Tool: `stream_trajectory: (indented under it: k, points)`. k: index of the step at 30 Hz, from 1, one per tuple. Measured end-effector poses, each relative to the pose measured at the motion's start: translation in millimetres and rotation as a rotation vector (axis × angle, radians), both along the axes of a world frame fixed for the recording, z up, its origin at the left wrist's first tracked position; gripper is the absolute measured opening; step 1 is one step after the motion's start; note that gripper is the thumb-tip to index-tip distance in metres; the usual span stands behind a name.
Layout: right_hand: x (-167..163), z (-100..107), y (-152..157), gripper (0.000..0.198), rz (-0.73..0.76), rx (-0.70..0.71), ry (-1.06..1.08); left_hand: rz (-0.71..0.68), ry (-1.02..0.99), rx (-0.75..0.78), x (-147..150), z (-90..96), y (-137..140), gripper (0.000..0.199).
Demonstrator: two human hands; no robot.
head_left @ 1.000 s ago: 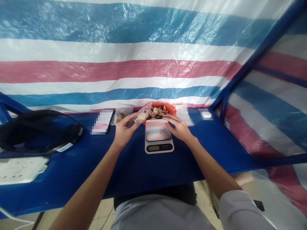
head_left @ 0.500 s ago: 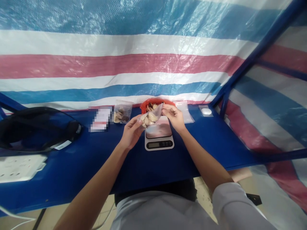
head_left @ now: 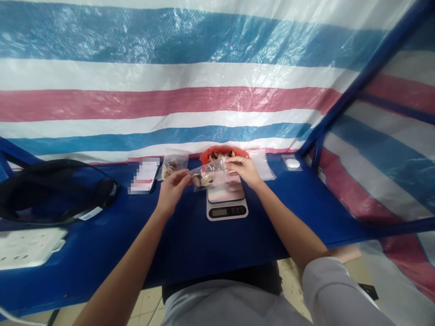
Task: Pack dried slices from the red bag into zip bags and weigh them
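Note:
A clear plastic bag [head_left: 208, 175] with several pale, brown-edged dried slices in it is stretched between my two hands. My left hand [head_left: 173, 188] pinches its left end, where the slices lie. The right end is pinched by my right hand [head_left: 243, 170], fingers closed on the edge. Below the bag, partly covered by it, stands a white kitchen scale [head_left: 227, 209] with a dark display strip. Just behind is a red bag [head_left: 207, 155], opened wide and full of similar slices. Another clear bag of slices [head_left: 172, 168] lies beyond my left hand.
A phone [head_left: 144, 174] with a blurred screen lies left of the bags. Farther left are a black headset-like object [head_left: 108, 188] and a white power strip [head_left: 30, 246]. Flat clear bags [head_left: 265, 166] and a small bag with a white disc [head_left: 292, 163] lie at right on the blue table [head_left: 299, 199].
My left hand has moved left and slightly down, pulling the bag flatter and more level. The slices have shifted toward its left end. The view has tilted up slightly.

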State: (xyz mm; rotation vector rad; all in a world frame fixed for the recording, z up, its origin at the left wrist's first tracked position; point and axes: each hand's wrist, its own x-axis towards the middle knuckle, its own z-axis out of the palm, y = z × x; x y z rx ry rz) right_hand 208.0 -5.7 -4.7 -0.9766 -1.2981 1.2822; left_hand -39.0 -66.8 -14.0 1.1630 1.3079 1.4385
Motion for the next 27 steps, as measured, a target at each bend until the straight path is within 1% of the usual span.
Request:
stream_trajectory:
  k: [3,6,8,9,13,17,19,22,27]
  points:
    - [-3.3,1.1,6.4,0.03,0.024,0.0,-0.03,0.107,0.321,0.087,-5.7,7.6,2.2,0.047]
    - [-7.4,5.9,10.2,0.026,0.043,0.023,-0.044,0.15,0.616,0.21,0.4,20.9,3.4,0.034]
    - [-10.6,11.5,11.3,0.024,0.051,0.006,-0.057,0.16,0.706,0.295,9.3,30.3,5.8,0.029]
    - [-12.3,14.6,11.6,0.024,0.053,-0.01,-0.067,0.136,0.717,0.304,14.5,34.5,7.8,0.029]
    - [-18.9,24.6,14.0,0.024,0.081,-0.051,-0.093,-0.066,0.692,0.229,35.2,46.5,20.6,0.029]
    - [-20.7,25.9,18.5,0.025,0.135,-0.047,-0.109,-0.189,0.715,0.096,48.8,49.8,37.0,0.031]
    - [-19.4,23.5,20.9,0.026,0.139,-0.043,-0.108,-0.227,0.669,0.027,51.4,47.4,44.4,0.035]
    - [-17.0,19.2,23.6,0.027,0.165,-0.037,-0.107,-0.284,0.493,-0.055,51.7,39.9,52.7,0.038]
    - [-15.0,18.2,24.8,0.025,0.189,-0.08,-0.086,-0.384,0.107,-0.182,49.6,28.4,60.2,0.04]
